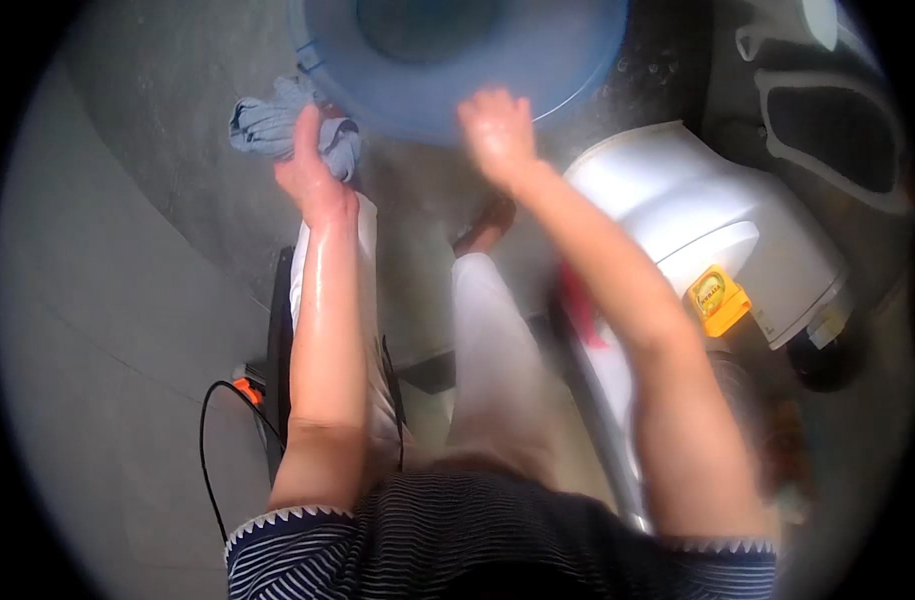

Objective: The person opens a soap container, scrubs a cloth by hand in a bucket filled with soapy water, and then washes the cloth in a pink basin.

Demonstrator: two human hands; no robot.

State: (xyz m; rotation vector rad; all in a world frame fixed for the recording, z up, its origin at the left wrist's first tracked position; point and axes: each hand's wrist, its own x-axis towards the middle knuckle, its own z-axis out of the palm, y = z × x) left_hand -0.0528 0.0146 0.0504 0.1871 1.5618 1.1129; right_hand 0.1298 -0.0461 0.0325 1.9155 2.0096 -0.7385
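Observation:
A bunched, grey-blue cloth (268, 127) is gripped in my left hand (316, 175), close to the left side of a large blue basin (363, 100). The cloth hangs out on both sides of the hand, and my thumb lies over it. My right hand (498, 135) is at the basin's near rim, its fingers curled in and slightly blurred. Whether anything is inside those fingers is hidden. Both forearms look wet.
On the right lies a white, rounded plastic object (668, 180) with a yellow item (720, 302) on it. A dark-meshed white frame (828, 130) is beyond. A black cable (204, 440) loops at the left. My foot (486, 225) rests below the basin on the grey floor (108, 280).

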